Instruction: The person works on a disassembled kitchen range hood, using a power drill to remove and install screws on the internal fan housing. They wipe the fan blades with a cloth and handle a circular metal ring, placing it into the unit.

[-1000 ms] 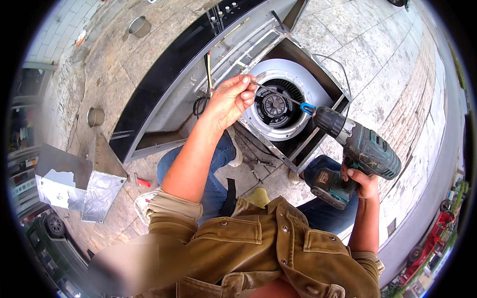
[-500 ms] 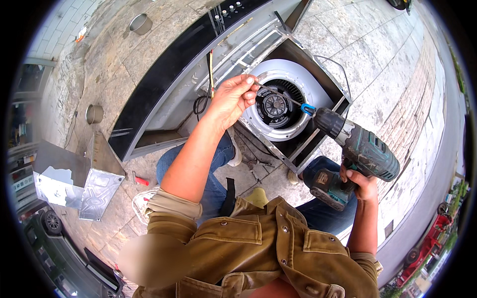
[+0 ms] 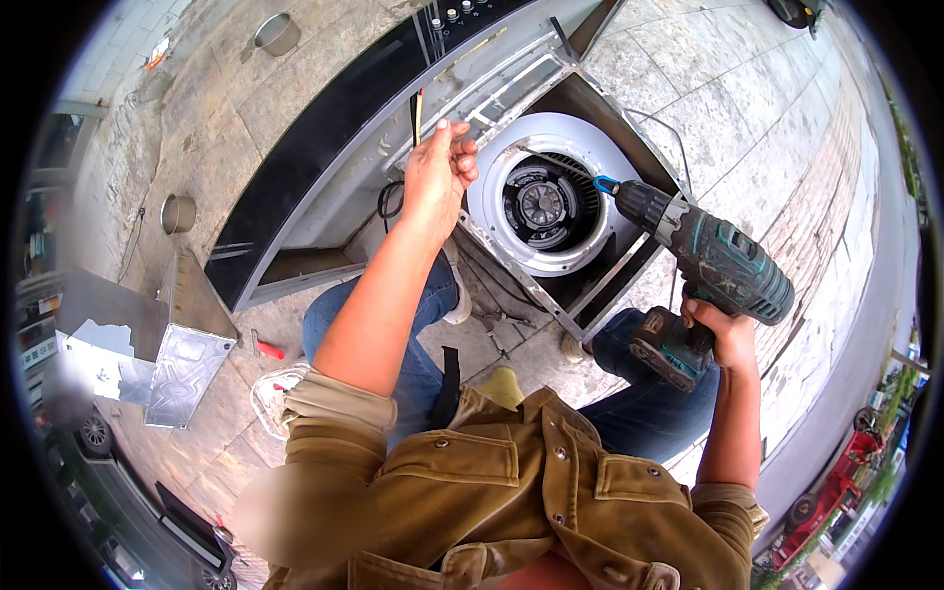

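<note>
My right hand [image 3: 726, 334] is wrapped round the grip of a black and teal cordless drill [image 3: 733, 261]. A blue collar sits at its chuck, and a long thin bit [image 3: 559, 162] points left over the blower. My left hand [image 3: 442, 177] is raised left of the bit tip, clear of it. Its fingers are loosely bent and apart, with nothing visible in them. Below lies a round grey blower housing [image 3: 492, 231] with a dark fan wheel [image 3: 541, 204] inside its ring. It sits in an open metal box [image 3: 590, 305], part of a range hood with a black glass front [image 3: 339, 128].
Dark wires [image 3: 390, 200] hang beside the hood. A bent sheet-metal piece [image 3: 187, 369], a red-handled tool [image 3: 267, 348] and white cord [image 3: 270, 398] lie at left. Two metal cups [image 3: 278, 34] stand on the paving. Small metal tools [image 3: 501, 329] rest between my legs.
My left hand has let go of the bit's tip and moved left, its fingers loosening. The drill stays in my right hand, shifted slightly right.
</note>
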Action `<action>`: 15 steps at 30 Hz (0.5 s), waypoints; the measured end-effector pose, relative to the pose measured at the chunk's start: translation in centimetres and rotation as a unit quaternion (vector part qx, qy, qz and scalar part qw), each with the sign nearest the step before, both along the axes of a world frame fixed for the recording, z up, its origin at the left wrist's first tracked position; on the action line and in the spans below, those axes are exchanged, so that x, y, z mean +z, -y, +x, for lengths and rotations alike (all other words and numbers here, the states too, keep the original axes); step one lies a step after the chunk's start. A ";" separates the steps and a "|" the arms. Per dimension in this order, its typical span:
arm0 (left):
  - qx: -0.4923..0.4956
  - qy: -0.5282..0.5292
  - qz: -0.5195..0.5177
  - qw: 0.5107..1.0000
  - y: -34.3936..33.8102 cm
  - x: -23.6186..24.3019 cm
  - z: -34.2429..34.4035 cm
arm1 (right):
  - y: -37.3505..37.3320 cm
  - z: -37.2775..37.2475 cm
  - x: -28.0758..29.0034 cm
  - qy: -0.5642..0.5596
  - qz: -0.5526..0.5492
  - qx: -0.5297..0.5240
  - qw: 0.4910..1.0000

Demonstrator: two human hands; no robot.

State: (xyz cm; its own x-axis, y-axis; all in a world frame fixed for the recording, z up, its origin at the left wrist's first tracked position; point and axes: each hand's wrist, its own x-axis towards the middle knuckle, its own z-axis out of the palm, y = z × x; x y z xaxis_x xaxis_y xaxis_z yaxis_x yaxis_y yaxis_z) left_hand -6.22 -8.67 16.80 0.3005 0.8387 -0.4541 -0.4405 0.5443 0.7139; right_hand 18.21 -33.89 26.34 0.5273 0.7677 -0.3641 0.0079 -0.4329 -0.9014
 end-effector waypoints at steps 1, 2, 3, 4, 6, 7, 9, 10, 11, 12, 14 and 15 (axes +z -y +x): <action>0.020 0.013 0.016 1.000 -0.2 0.1 -0.3 | -1.0 1.3 0.2 0.008 -0.051 0.065 0.997; 0.019 0.019 0.027 0.999 -0.1 0.6 -0.3 | -2.6 1.3 0.3 0.061 -0.081 0.081 0.992; 0.013 0.026 0.024 0.999 0.0 0.9 -0.2 | -4.2 1.1 0.5 0.116 -0.112 0.096 0.982; 0.008 0.034 0.021 0.999 0.2 1.1 0.0 | -5.4 1.4 -0.3 0.144 -0.109 0.124 0.976; 0.003 0.048 0.015 0.999 0.3 1.6 0.1 | -8.2 1.7 -1.7 0.168 -0.124 0.171 0.963; 0.002 0.052 0.017 0.999 0.2 1.7 0.1 | -8.9 2.7 -3.9 0.195 -0.084 0.201 0.956; 0.005 0.050 0.021 0.998 0.0 1.7 -0.3 | -11.3 2.6 -5.5 0.158 -0.096 0.216 0.959; 0.007 0.055 0.025 0.998 -0.1 1.6 -0.5 | -12.2 2.5 -6.2 0.154 -0.106 0.217 0.958; 0.008 0.056 0.020 0.998 -0.2 1.5 -0.7 | -12.9 2.5 -6.7 0.150 -0.117 0.216 0.958; 0.009 0.057 0.015 0.998 -0.3 1.4 -0.7 | -13.6 2.4 -7.2 0.146 -0.128 0.215 0.957; 0.009 0.057 0.009 0.998 -0.3 1.4 -0.9 | -14.8 2.0 -7.6 0.145 -0.123 0.217 0.958; 0.008 0.058 0.009 0.998 -0.3 1.4 -1.0 | -15.2 1.9 -7.7 0.145 -0.120 0.217 0.958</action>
